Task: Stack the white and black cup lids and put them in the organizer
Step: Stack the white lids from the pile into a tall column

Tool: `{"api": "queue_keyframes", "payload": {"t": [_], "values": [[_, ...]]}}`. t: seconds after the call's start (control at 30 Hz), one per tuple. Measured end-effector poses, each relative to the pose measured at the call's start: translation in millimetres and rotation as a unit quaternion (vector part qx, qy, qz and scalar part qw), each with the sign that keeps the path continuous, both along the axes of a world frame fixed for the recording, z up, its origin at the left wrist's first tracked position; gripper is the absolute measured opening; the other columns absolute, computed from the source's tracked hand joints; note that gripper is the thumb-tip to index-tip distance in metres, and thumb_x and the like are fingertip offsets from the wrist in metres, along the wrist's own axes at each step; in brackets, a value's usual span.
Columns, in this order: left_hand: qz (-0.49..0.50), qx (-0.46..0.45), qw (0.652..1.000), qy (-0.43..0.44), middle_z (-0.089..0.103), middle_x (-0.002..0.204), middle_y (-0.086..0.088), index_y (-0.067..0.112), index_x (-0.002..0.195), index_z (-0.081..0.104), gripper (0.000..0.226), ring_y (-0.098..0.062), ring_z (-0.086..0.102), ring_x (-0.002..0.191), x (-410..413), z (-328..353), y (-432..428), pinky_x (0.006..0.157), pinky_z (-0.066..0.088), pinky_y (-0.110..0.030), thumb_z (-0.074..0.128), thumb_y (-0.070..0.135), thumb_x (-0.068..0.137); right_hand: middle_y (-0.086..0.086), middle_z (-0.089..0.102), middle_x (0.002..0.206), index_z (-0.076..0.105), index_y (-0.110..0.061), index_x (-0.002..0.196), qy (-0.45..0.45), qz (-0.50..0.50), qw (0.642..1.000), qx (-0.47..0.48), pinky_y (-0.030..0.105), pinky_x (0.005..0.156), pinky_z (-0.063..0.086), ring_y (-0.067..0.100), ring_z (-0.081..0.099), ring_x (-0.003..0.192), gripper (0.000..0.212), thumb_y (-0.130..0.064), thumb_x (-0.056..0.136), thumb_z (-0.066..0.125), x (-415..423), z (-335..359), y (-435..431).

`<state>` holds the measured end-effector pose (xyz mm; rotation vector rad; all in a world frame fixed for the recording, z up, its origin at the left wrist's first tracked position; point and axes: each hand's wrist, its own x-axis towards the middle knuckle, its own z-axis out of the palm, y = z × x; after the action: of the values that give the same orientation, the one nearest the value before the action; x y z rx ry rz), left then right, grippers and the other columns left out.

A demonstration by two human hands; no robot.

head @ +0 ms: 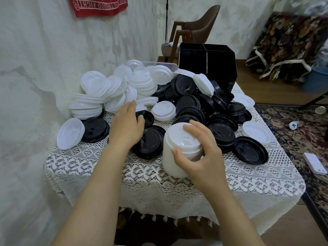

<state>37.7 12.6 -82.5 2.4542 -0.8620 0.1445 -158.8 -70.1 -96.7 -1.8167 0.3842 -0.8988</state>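
Observation:
A tall stack of white lids (pixel 174 153) stands on the lace-covered table (pixel 152 183) in front of me. My right hand (pixel 198 153) grips its top, fingers and thumb curled round it. My left hand (pixel 126 125) reaches forward with fingers straight, its tips at a loose white lid (pixel 143 103) at the edge of the white pile (pixel 115 84). Black lids (pixel 204 110) are heaped to the right of centre. The black organizer (pixel 207 63) stands at the back of the table, divided into compartments.
A clear plastic bin (pixel 165 65) sits behind the white pile. A wall runs along the left. A brown chair (pixel 198 27) stands behind the table. On the patterned rug at the right lies a white phone-like object (pixel 315 163).

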Motion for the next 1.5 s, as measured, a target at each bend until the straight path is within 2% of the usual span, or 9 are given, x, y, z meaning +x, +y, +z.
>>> {"api": "queue_keyframes", "payload": {"t": [0.17, 0.43, 0.53, 0.67, 0.87, 1.0, 1.23, 1.4, 1.5], "values": [[0.015, -0.037, 0.999, 0.009, 0.043, 0.137, -0.016, 0.004, 0.143, 0.04, 0.046, -0.031, 0.036, 0.129, -3, 1, 2, 0.103, 0.031, -0.038, 0.045, 0.015, 0.098, -0.027, 0.044, 0.134, 0.058, -0.043, 0.112, 0.002, 0.004, 1.0, 0.006, 0.007, 0.096, 0.036, -0.012, 0.041, 0.124, 0.049, -0.051, 0.065, 0.065, -1, 0, 0], [0.009, -0.092, 0.994, 0.052, 0.051, 0.119, -0.009, 0.009, 0.118, 0.065, 0.037, -0.027, 0.045, 0.12, -2, -1, 6, 0.098, 0.03, -0.025, 0.072, 0.015, 0.082, -0.029, 0.043, 0.131, 0.057, -0.041, 0.111, 0.003, 0.013, 1.0, 0.004, 0.006, 0.096, 0.034, -0.012, 0.041, 0.123, 0.045, -0.043, 0.068, 0.07, -1, 2, 0], [-0.002, -0.116, 0.989, 0.091, 0.046, 0.13, -0.006, 0.013, 0.109, 0.067, 0.031, -0.02, 0.044, 0.123, -1, -1, 9, 0.095, 0.027, -0.017, 0.077, 0.015, 0.079, -0.028, 0.043, 0.131, 0.057, -0.04, 0.111, 0.005, 0.013, 1.0, -0.003, 0.004, 0.095, 0.033, -0.013, 0.041, 0.122, 0.044, -0.031, 0.071, 0.072, -1, 1, -1], [-0.018, -0.119, 0.988, 0.095, 0.052, 0.127, -0.004, 0.02, 0.1, 0.058, 0.03, -0.015, 0.045, 0.11, 1, 0, 12, 0.081, 0.028, -0.018, 0.077, 0.014, 0.078, -0.031, 0.042, 0.13, 0.057, -0.041, 0.112, 0.007, 0.013, 1.0, -0.004, 0.007, 0.097, 0.035, -0.011, 0.041, 0.123, 0.045, -0.043, 0.069, 0.07, -1, 1, -1], [-0.006, -0.16, 0.982, 0.098, 0.048, 0.132, -0.002, 0.019, 0.122, 0.056, 0.053, -0.019, 0.043, 0.124, -3, 5, 13, 0.095, 0.032, -0.023, 0.081, 0.016, 0.075, -0.037, 0.042, 0.128, 0.056, -0.044, 0.112, 0.008, 0.014, 1.0, -0.002, 0.007, 0.096, 0.036, -0.011, 0.041, 0.123, 0.046, -0.051, 0.067, 0.065, -1, 1, -1], [-0.025, -0.195, 0.978, 0.071, 0.048, 0.127, 0.005, 0.02, 0.124, 0.055, 0.057, -0.011, 0.042, 0.12, -14, 22, 15, 0.092, 0.03, -0.018, 0.081, 0.015, 0.073, -0.033, 0.043, 0.13, 0.053, -0.046, 0.115, 0.011, 0.015, 1.0, -0.01, 0.007, 0.098, 0.035, -0.01, 0.041, 0.124, 0.05, -0.051, 0.067, 0.066, -2, 2, -2], [-0.166, -0.311, 0.93, 0.106, 0.053, 0.126, 0.015, 0.036, 0.108, 0.06, 0.053, -0.003, 0.05, 0.123, -58, 53, 23, 0.105, 0.043, -0.033, 0.079, 0.039, 0.059, -0.03, 0.046, 0.128, 0.045, -0.047, 0.129, 0.026, 0.013, 1.0, 0.01, 0.034, 0.106, 0.044, -0.003, 0.045, 0.124, 0.067, -0.04, 0.07, 0.076, -6, 6, -2], [-0.236, -0.28, 0.921, 0.129, 0.052, 0.132, 0.012, 0.036, 0.108, 0.063, 0.051, -0.002, 0.048, 0.126, -79, 52, 27, 0.106, 0.043, -0.034, 0.074, 0.046, 0.06, -0.027, 0.037, 0.146, 0.032, -0.049, 0.139, -0.002, 0.036, 0.999, 0.023, 0.024, 0.106, 0.039, -0.008, 0.037, 0.133, 0.079, -0.056, 0.071, 0.071, -10, 10, -3], [-0.249, -0.244, 0.928, 0.13, 0.051, 0.132, 0.018, 0.042, 0.107, 0.062, 0.049, 0.0, 0.045, 0.128, -88, 49, 24, 0.109, 0.039, -0.036, 0.076, 0.048, 0.06, -0.028, 0.033, 0.151, 0.03, -0.045, 0.144, -0.054, 0.039, 0.997, 0.038, 0.033, 0.114, 0.031, -0.005, 0.03, 0.14, 0.072, -0.057, 0.08, 0.06, -13, 14, -7]]}}
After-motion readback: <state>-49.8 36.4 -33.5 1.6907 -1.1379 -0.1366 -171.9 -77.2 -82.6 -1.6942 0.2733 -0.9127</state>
